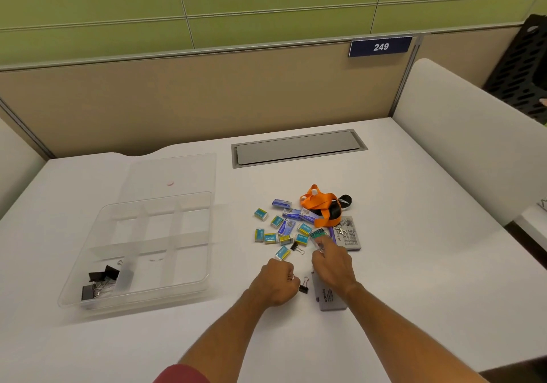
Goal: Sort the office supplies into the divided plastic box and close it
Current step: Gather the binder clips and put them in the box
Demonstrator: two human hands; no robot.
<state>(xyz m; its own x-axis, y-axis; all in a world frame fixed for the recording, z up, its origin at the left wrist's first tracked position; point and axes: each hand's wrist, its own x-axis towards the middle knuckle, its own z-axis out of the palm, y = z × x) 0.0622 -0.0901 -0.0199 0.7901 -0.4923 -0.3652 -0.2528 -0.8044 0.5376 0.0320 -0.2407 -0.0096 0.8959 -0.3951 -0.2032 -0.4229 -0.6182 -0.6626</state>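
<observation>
White desk [414, 234], left hand [276, 283] fisted, right hand [333, 265] pointing

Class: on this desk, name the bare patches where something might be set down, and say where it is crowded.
Free: the strip between the box and the pile of staple packs; the desk right of the lanyard; the near edge left of the left hand. Crowded: around the pile and right hand.

I read "249", white on blue plate [380, 46], partition top, upper right of frame. "camlin" on grey case [329, 297] under my right hand, lower centre. Print on small boxes [270, 238] and grey card [350, 234] too small to read.
</observation>
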